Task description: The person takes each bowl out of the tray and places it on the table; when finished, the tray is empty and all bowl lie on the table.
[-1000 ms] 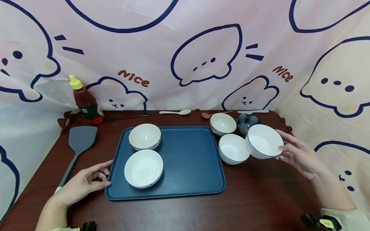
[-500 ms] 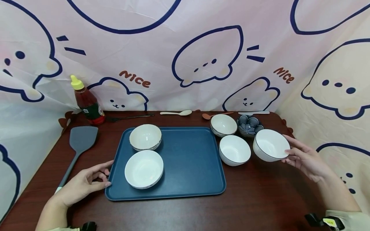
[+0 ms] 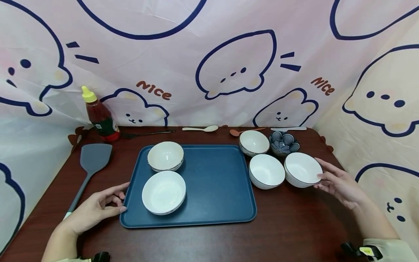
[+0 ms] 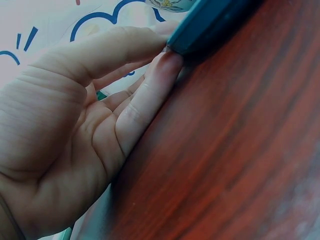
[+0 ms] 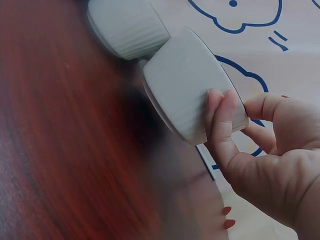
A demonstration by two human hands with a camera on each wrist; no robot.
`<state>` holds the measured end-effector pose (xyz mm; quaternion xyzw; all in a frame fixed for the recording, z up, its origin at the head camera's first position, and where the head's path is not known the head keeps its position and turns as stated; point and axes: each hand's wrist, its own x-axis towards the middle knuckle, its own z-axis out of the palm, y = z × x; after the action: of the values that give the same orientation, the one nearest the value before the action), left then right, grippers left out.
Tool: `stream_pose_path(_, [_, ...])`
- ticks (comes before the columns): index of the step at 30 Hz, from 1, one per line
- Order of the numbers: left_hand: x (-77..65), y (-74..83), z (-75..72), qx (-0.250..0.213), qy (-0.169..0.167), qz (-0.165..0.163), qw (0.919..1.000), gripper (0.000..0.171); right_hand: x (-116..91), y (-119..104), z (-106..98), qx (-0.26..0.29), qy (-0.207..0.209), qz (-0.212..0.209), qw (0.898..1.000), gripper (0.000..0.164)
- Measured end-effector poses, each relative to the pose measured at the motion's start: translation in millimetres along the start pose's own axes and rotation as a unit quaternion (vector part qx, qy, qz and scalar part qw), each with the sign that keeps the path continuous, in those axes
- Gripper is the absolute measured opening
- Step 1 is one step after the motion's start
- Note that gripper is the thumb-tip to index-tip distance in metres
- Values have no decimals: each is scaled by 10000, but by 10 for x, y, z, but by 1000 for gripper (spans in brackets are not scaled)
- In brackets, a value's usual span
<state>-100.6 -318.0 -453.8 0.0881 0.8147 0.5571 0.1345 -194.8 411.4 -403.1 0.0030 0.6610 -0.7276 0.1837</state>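
Note:
My right hand [image 3: 342, 185] grips a white bowl [image 3: 302, 169] with a dark rim by its right side. The right wrist view shows the fingers on the ribbed outer wall of this bowl [image 5: 180, 85]. Close on its left stands a similar white bowl [image 3: 266, 171]. On the left, the fingers of my left hand [image 3: 95, 211] touch the left edge of a blue tray [image 3: 219, 182], thumb and forefinger spread apart along it. From the left wrist, fingertips show right at the rim of the tray [image 4: 192, 30]. Two white bowls, a rear one [image 3: 165, 156] and a front one [image 3: 163, 193], sit on the tray's left half.
Behind the right-hand bowls are a patterned bowl [image 3: 254, 142] and a cluster of small blue-grey dishes [image 3: 284, 142]. A grey spatula [image 3: 95, 156] and a red sauce bottle [image 3: 103, 122] lie left. A white spoon [image 3: 209, 128], brown spoon [image 3: 235, 132] and knife [image 3: 288, 129] line the back.
My right hand has carried the white bowl first rightward, then lower and slightly back left, beside the other white bowl. The small dishes show more fully. My left hand stays at the tray.

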Motion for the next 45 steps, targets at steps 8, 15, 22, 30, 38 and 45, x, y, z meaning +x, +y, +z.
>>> stream_pose_path(8, [0,1,8,24,32,-144,9999,74,30,71,-5,-68,79,-26,9999,58])
stream_pose_path(15, [0,8,10,34,18,-152,9999,73,51,134,-44,-174,147,83,9997,61])
stream_pose_path(22, [-3,-11,-1,53,33,-125,9999,73,72,155,-42,-403,211,169,9988,65])
stream_pose_path(30, [6,-10,4,10,8,-85,10000,73,36,191,-29,-402,487,238,9977,64])
stream_pose_path(38, [1,-37,10,-35,-8,12,10000,72,-36,79,8,-128,809,-245,9963,47])
stream_pose_path(45, [8,-34,-13,-6,14,-103,9999,72,-59,3,112,-152,830,-440,9955,44])
